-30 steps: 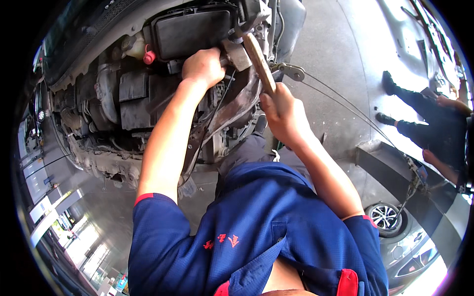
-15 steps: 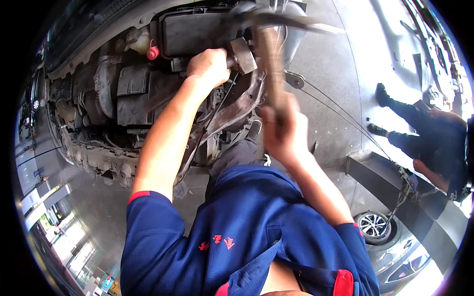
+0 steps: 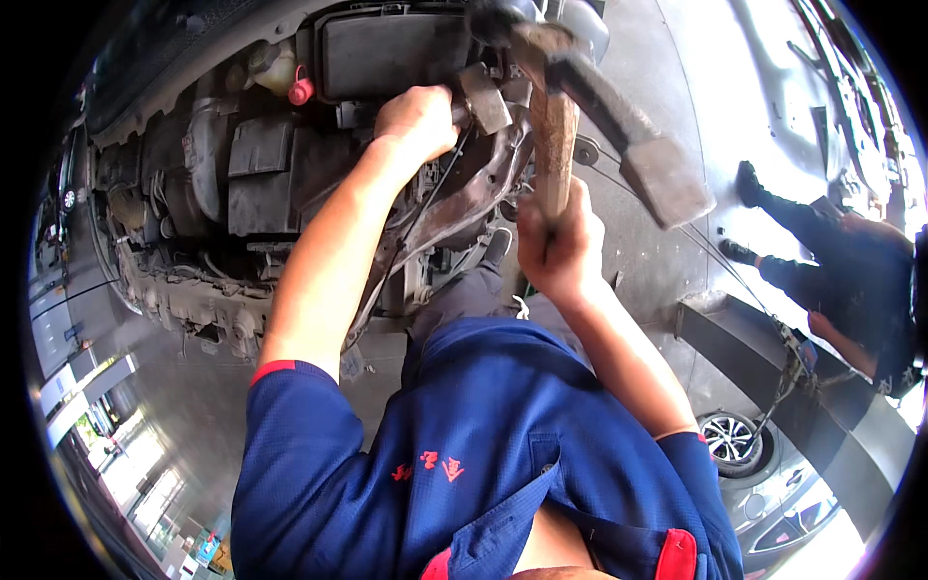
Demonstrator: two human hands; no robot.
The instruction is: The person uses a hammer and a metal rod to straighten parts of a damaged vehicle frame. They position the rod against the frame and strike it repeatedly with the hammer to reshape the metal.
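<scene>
My right hand [image 3: 565,242] is closed round the wooden handle of a hammer [image 3: 667,174], whose large dark steel head slants above the front corner of an open engine bay. My left hand [image 3: 416,121] is closed on a short metal tool with a blocky steel head [image 3: 488,101], held against the bay just left of the hammer. Around my hands are a black lidded box [image 3: 387,58], a red cap [image 3: 302,89] and a bent, dirty metal panel [image 3: 469,193]. The point where the left-hand tool meets the car is hidden.
A steel cable [image 3: 735,271] runs down to the right toward a grey steel beam [image 3: 715,314]. Another person's legs and arm [image 3: 812,280] show at the right, on the floor side. A silver car with a wheel [image 3: 730,445] sits at lower right.
My right hand has brought the hammer up toward the camera, so its head now shows large and slanting. My left hand and its tool have shifted slightly up and right.
</scene>
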